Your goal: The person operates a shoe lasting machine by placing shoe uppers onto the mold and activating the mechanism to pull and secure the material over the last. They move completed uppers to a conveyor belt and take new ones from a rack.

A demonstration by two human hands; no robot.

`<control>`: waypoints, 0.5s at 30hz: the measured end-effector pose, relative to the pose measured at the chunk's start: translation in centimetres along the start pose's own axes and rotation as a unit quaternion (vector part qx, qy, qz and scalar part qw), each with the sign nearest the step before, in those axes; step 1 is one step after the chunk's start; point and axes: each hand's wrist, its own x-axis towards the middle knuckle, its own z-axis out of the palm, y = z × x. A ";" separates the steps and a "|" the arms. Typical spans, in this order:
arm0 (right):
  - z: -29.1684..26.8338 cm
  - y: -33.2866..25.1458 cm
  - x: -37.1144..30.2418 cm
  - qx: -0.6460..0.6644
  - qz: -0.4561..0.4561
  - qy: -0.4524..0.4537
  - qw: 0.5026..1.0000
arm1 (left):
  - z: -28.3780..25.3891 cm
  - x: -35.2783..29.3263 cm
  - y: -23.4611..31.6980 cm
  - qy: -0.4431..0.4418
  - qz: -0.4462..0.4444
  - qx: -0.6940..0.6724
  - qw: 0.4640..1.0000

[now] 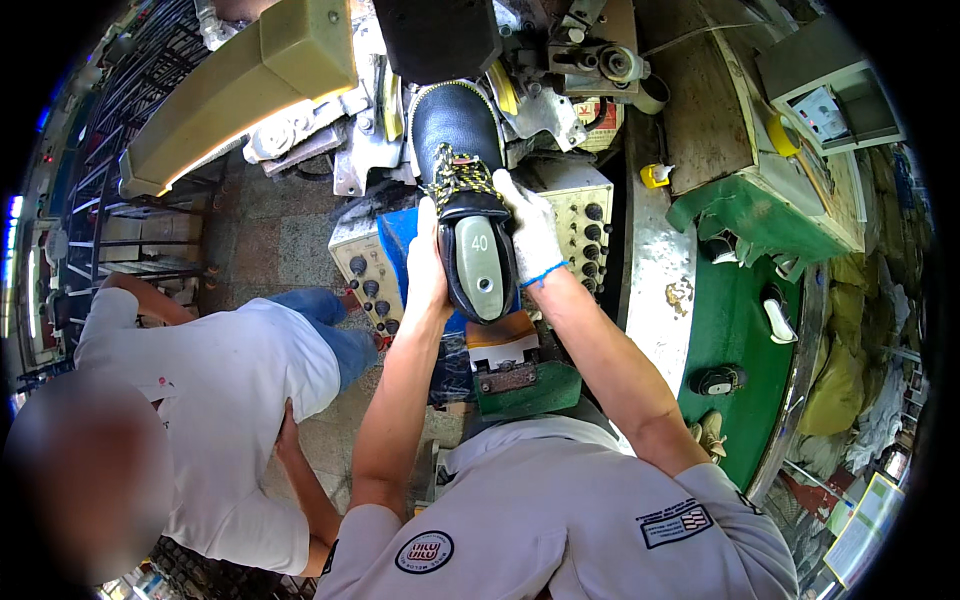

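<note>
A black leather shoe (455, 125) with yellow-and-black laces (460, 178) sits on a grey-green last (478, 262). Its toe points away from me, under a dark block (437, 38) of the machine and between metal plates. My left hand (428, 262), bare, presses along the left side of the heel. On the other side my right hand (530, 222), in a white glove with a blue band at the wrist, grips the collar near the laces. Both hands are closed on the shoe between them; the left fingertips are partly hidden behind it.
Machine control boxes with black knobs (590, 230) flank the shoe. A tan curved cover (230, 100) juts out at upper left. To the right, a green conveyor (735, 330) carries several shoes beside a wooden cabinet (700, 110). A co-worker in a white shirt (220, 390) is close on my left.
</note>
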 end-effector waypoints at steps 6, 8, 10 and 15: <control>-0.1 0.5 0.1 -0.025 -0.012 0.019 0.999 | -0.3 0.2 -0.3 0.005 0.029 0.027 0.999; 0.1 0.4 -0.3 -0.008 0.012 0.033 0.999 | -0.9 0.8 -0.9 0.000 0.017 0.020 1.000; 0.1 1.0 -0.3 0.035 0.045 0.035 0.998 | -2.4 1.6 -2.1 -0.003 0.032 0.043 0.999; 0.0 1.8 -0.1 -0.003 -0.011 0.028 1.000 | -2.7 2.1 -2.3 -0.052 0.139 0.142 0.979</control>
